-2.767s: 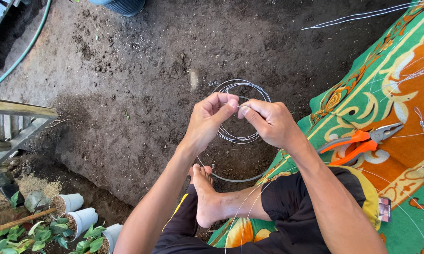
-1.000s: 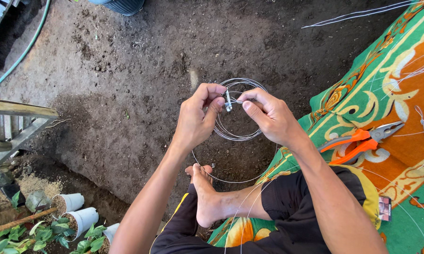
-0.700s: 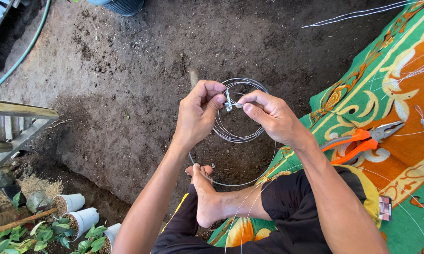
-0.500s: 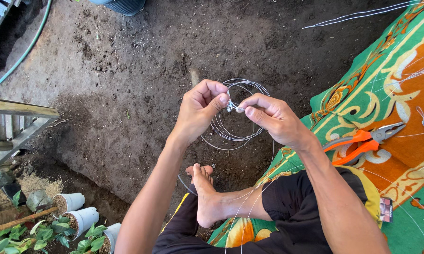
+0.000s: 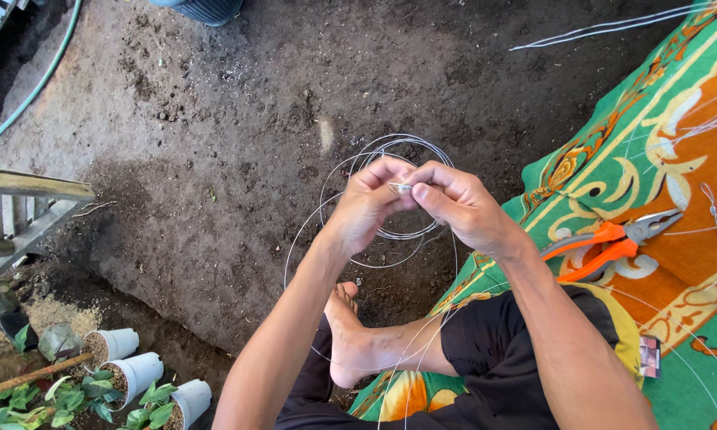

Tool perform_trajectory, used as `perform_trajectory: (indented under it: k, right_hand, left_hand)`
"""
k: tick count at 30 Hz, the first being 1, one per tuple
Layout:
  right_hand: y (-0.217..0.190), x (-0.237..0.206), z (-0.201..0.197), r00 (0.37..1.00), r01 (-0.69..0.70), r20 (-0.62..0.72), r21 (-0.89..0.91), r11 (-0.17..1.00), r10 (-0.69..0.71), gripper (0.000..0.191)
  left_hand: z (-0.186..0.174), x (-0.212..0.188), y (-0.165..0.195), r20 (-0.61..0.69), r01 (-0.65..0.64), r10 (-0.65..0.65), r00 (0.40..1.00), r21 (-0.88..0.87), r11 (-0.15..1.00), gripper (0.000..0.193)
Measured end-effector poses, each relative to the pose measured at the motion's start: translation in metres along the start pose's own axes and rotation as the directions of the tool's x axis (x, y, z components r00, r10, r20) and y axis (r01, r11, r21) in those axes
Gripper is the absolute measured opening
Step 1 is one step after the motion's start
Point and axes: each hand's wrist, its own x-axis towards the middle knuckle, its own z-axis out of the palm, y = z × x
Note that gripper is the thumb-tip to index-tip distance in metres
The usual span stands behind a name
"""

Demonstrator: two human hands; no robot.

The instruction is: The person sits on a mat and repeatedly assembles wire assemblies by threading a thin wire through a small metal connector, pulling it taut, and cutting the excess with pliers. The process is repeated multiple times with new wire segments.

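My left hand (image 5: 368, 205) and my right hand (image 5: 456, 205) meet in the middle of the view, fingertips pinched together on a coil of thin silver wire (image 5: 350, 179). The coil's loops hang round and behind both hands, above dark soil. A short bright end of the wire shows between the two thumbs. Looser loops trail down toward my bare foot (image 5: 349, 338), which rests on the ground below the hands.
Orange-handled pliers (image 5: 605, 243) lie on a green and orange patterned mat (image 5: 653, 143) at the right, with loose wire strands across it. White pots with seedlings (image 5: 135, 374) stand at the lower left. A wooden frame (image 5: 24, 207) is at the left edge.
The hands have shifted slightly and turned the coil between the fingers; the loops have spread wider and looser around the hands.
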Motion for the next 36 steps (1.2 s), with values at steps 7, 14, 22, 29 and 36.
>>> perform_trajectory:
  k: [7,14,22,29,36]
  right_hand:
    - [0.0,0.003,0.0,0.996,0.044,-0.068,-0.158,0.987,-0.055,0.023]
    - [0.001,0.003,0.003,0.994,0.053,-0.085,-0.183,0.982,-0.069,0.021]
    - [0.003,-0.001,-0.001,0.997,0.05,-0.056,-0.103,0.993,-0.056,0.019]
    - [-0.002,0.002,0.003,0.991,0.088,-0.087,-0.181,0.979,-0.105,0.017]
    - [-0.009,0.005,0.022,0.951,0.01,-0.255,-0.539,0.842,-0.175,0.014]
  left_hand:
    - [0.001,-0.023,0.034,-0.023,-0.224,0.29,0.957,0.581,0.783,0.018]
    - [0.014,-0.028,0.046,0.01,-0.249,0.297,0.955,0.575,0.779,0.022]
    - [0.009,-0.016,0.033,0.059,-0.178,0.17,0.984,0.181,0.967,0.023]
    - [0.01,-0.013,0.027,-0.053,-0.201,0.215,0.975,0.197,0.96,0.022]
    - [0.056,-0.032,0.007,-0.458,-0.066,0.554,0.695,0.727,0.684,0.02]
